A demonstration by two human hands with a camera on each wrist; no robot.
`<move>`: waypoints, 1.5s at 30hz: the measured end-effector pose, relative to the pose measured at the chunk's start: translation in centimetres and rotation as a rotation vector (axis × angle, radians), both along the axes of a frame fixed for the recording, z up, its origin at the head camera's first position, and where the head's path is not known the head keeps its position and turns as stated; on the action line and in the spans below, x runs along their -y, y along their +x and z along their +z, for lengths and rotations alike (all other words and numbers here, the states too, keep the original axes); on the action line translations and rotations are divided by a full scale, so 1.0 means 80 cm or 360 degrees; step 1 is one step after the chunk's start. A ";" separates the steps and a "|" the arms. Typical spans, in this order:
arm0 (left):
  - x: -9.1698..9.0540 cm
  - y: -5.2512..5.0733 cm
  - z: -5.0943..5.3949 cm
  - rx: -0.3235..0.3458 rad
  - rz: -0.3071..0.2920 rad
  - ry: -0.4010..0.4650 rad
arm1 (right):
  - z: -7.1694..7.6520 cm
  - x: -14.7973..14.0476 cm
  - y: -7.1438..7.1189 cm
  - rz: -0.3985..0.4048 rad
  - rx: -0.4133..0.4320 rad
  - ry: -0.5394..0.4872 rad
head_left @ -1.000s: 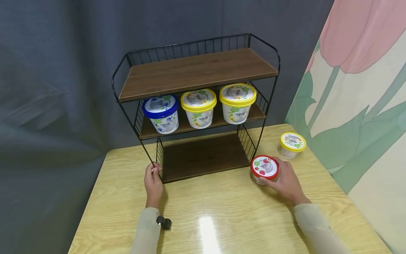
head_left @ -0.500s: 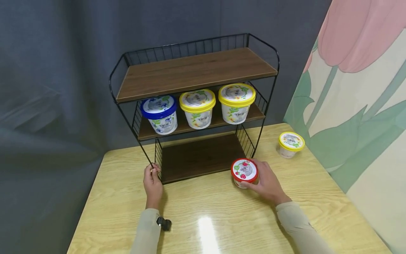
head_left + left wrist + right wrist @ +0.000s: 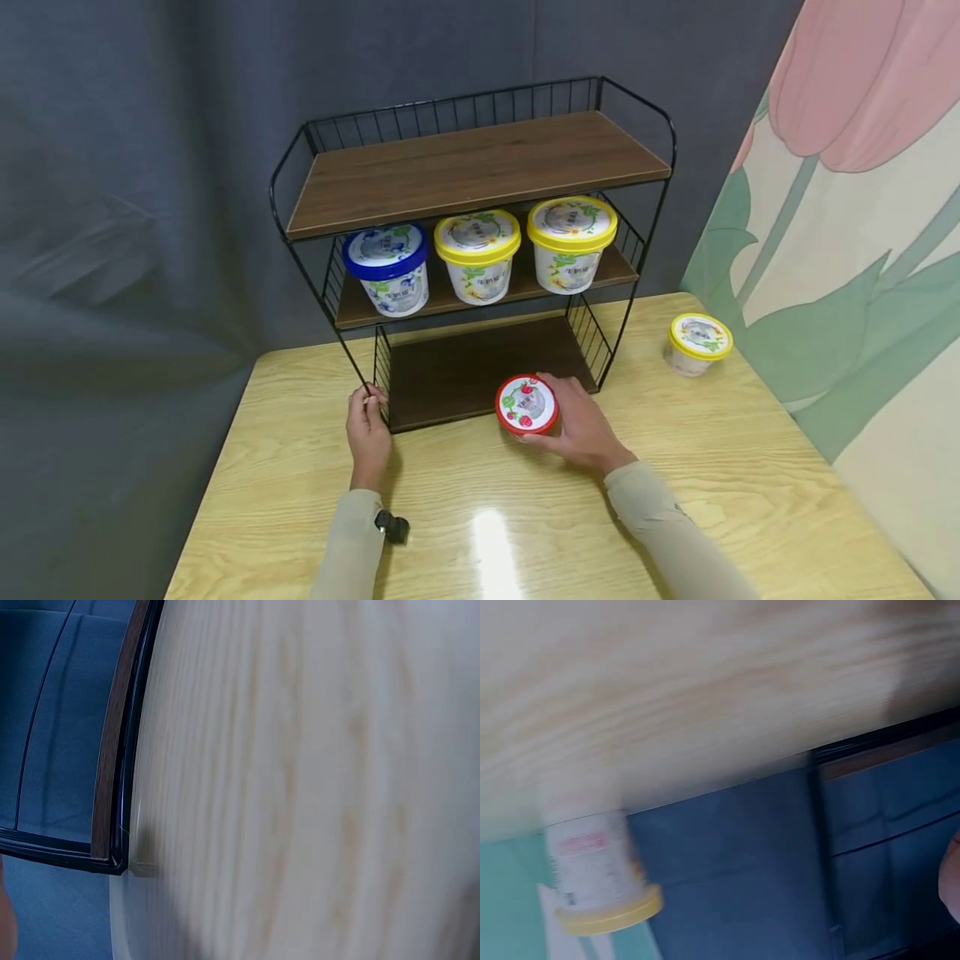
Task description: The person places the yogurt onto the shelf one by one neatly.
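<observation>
My right hand [image 3: 577,423] holds a small tub with a red lid [image 3: 527,404], strawberries printed on it, before the front edge of the lower shelf. Thumb and fingers sit on either side of it; whether its base touches the table cannot be told. My left hand [image 3: 369,433] grips the lower left front post of the two-tone storage rack [image 3: 480,171], black wire with brown boards. In the left wrist view the rack's bottom corner [image 3: 112,847] shows, with a sliver of finger at the left edge. The right wrist view catches only a fingertip [image 3: 951,881], not the held tub.
On the middle shelf stand a blue-lidded tub [image 3: 386,271] and two yellow-lidded tubs [image 3: 478,258]. A smaller yellow-lidded tub [image 3: 699,343] stands on the wooden table [image 3: 285,500], right of the rack. Behind hangs a dark curtain [image 3: 187,167]; a flowered wall [image 3: 862,250] borders the right.
My right hand has carried the red-lidded tub leftward, from beside the rack's right front corner to before the lower shelf. My left hand keeps its place on the post.
</observation>
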State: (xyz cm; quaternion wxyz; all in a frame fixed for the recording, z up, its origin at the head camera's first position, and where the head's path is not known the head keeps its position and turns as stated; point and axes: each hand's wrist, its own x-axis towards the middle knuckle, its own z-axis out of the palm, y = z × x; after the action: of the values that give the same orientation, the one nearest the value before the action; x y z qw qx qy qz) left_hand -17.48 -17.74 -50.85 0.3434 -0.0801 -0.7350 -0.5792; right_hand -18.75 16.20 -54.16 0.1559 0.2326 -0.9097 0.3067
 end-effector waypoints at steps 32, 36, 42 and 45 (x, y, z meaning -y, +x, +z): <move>0.006 -0.007 -0.001 -0.0034 -0.0024 -0.0036 | -0.003 0.168 -0.075 0.0218 0.0524 -0.0409; 0.005 -0.006 -0.001 -0.0039 -0.0019 -0.0036 | 0.001 0.168 -0.073 0.0200 0.0541 -0.0403; 0.003 -0.003 -0.002 -0.0006 -0.0014 -0.0021 | 0.004 0.168 -0.068 0.0180 0.0611 -0.0413; 0.003 -0.002 -0.002 -0.0007 -0.0013 -0.0019 | 0.003 0.167 -0.066 0.0183 0.0639 -0.0438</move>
State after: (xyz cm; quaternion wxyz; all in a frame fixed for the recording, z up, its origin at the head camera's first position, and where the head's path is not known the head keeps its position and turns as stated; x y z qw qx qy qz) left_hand -17.63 -17.95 -51.04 0.3421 -0.0865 -0.7373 -0.5761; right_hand -24.05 2.83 -53.92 -0.0154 0.1950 -0.8574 0.4761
